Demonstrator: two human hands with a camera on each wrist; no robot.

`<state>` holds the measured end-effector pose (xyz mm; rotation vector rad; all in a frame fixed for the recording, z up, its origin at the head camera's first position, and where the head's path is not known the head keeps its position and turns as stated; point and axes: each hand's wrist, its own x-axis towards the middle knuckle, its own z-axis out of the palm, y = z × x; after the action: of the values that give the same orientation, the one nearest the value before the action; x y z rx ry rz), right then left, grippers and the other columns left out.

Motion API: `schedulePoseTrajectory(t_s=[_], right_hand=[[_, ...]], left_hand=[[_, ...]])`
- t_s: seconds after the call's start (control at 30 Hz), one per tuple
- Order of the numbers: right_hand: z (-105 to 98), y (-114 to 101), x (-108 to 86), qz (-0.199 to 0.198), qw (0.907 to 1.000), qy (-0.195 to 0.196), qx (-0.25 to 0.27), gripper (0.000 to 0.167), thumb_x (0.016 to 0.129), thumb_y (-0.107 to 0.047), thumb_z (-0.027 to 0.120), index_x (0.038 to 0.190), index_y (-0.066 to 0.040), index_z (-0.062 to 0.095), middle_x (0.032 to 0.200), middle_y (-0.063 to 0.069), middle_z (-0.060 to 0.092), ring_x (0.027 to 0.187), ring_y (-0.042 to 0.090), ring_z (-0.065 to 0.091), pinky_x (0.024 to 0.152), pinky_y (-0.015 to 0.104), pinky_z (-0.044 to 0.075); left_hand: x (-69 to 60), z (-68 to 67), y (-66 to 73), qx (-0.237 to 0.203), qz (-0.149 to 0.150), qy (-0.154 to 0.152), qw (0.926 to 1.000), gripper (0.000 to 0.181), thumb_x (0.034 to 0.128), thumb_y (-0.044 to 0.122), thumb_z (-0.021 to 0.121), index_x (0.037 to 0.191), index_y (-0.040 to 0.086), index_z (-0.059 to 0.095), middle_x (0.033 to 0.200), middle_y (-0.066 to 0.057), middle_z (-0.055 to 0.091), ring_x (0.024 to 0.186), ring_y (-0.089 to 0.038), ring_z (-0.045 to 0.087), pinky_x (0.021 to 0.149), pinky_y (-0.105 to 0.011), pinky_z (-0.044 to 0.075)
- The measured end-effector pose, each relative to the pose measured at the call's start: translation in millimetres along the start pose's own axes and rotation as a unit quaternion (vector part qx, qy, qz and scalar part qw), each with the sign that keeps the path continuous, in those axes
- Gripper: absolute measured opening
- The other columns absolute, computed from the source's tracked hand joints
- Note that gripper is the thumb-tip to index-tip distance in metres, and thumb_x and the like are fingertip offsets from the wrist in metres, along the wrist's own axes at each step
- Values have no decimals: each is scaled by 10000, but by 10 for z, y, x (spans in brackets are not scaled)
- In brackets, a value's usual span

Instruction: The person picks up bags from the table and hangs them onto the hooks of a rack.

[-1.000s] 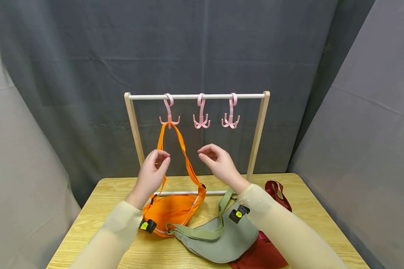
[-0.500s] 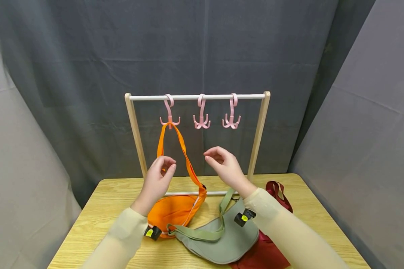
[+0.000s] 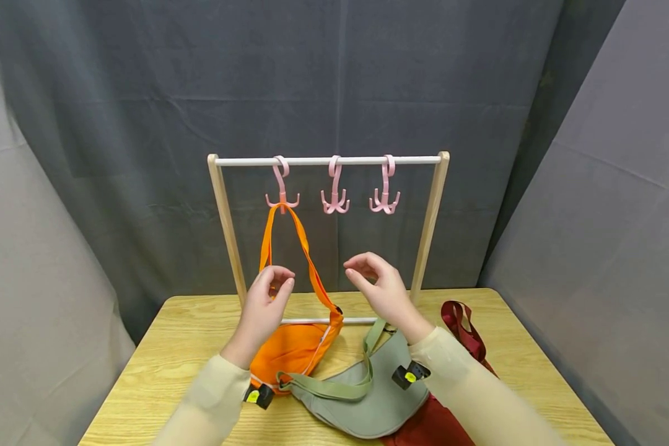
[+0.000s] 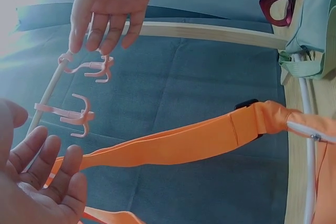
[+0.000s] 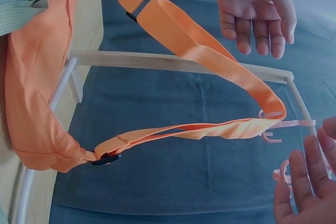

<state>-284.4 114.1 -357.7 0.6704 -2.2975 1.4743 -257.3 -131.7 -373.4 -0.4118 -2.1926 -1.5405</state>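
My left hand (image 3: 263, 310) hovers in front of the orange bag (image 3: 290, 350), its fingers loosely bent and holding nothing. The bag's orange strap (image 3: 311, 266) loops over the left pink hook (image 3: 282, 186) and runs down to the bag's body by the rack's lower bar. Partly hidden by my left wrist, the bag may or may not touch the table. My right hand (image 3: 383, 291) is raised to the right of the strap, also relaxed, with nothing in it. In the right wrist view, the strap (image 5: 210, 59) runs unheld between both hands.
Two more pink hooks, a middle one (image 3: 335, 186) and a right one (image 3: 385, 186), hang on the white top bar (image 3: 362, 160) of the wooden rack. A grey-green bag (image 3: 384, 390) lies on the table (image 3: 145, 371), overlapping a dark red bag (image 3: 432, 424).
Both hands have drifted downward and a little to the right. The orange bag still hangs by its strap from the left hook.
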Motion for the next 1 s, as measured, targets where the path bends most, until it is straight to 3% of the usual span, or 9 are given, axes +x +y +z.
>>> schedulePoseTrajectory(t_s=[0.2, 0.53, 0.7, 1.0], right_hand=[[6, 54, -101, -74, 10000, 31, 34, 143, 1000, -173, 690, 1118, -95, 711, 1112, 58, 710, 1027, 210, 664, 1000, 525, 526], [14, 77, -229, -240, 9996, 114, -58, 132, 993, -156, 698, 1110, -99, 717, 1094, 48, 715, 1011, 197, 668, 966, 470, 553], [37, 102, -317, -221, 9995, 221, -75, 127, 980, -142, 712, 1096, -92, 722, 1064, 29, 710, 1003, 170, 650, 954, 381, 546], [98, 216, -455, -219, 9988, 393, -189, 104, 964, -113, 725, 1067, -97, 729, 1027, 15, 715, 978, 143, 650, 938, 420, 549]], left_hand=[[-76, 38, -24, -169, -29, -10, 9999, 108, 1029, 80, 611, 1112, 30, 657, 1043, -105, 636, 903, -176, 552, 807, -271, 463], [-204, 79, -25, -219, 29, 28, 9998, 101, 1021, 77, 623, 1107, 40, 661, 1052, -98, 647, 933, -175, 572, 825, -257, 470], [-253, 103, -55, -214, 36, 43, 9998, 112, 1030, 92, 615, 1114, 33, 658, 1050, -90, 641, 966, -183, 568, 834, -274, 478], [-370, 165, -164, -125, -77, -42, 9999, 94, 1028, 88, 615, 1109, 56, 650, 1030, -75, 637, 920, -163, 573, 801, -256, 491]])
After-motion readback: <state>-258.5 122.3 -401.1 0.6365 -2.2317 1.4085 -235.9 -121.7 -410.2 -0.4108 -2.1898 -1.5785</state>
